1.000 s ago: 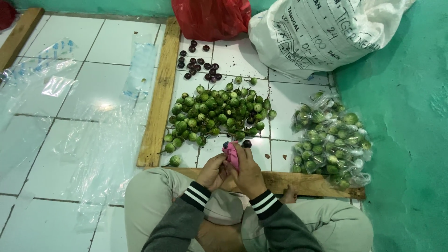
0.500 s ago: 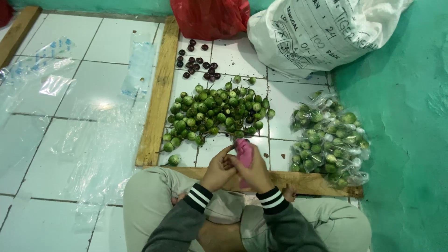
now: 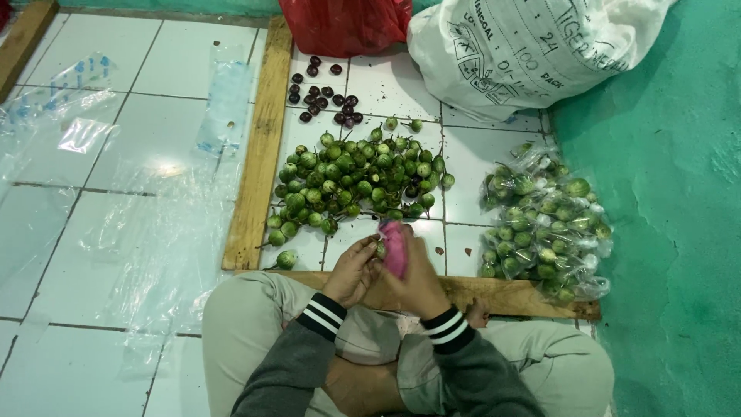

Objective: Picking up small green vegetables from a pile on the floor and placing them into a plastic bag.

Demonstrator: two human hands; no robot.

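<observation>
Holding a pink cloth (image 3: 395,247) in my right hand (image 3: 417,279), left hand (image 3: 353,270) pinching a small green eggplant (image 3: 380,249) against it; loose eggplant pile (image 3: 359,174) sits at 12 o'clock, bagged ones (image 3: 544,220) at 2.

Green eggplants (image 3: 359,181) – pink cloth (image 3: 395,247), red bag (image 3: 343,23), black-white striped cuffs (image 3: 320,315).

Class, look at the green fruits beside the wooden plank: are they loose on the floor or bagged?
Loose: the green fruits lie in an open heap on bare tiles.
</observation>
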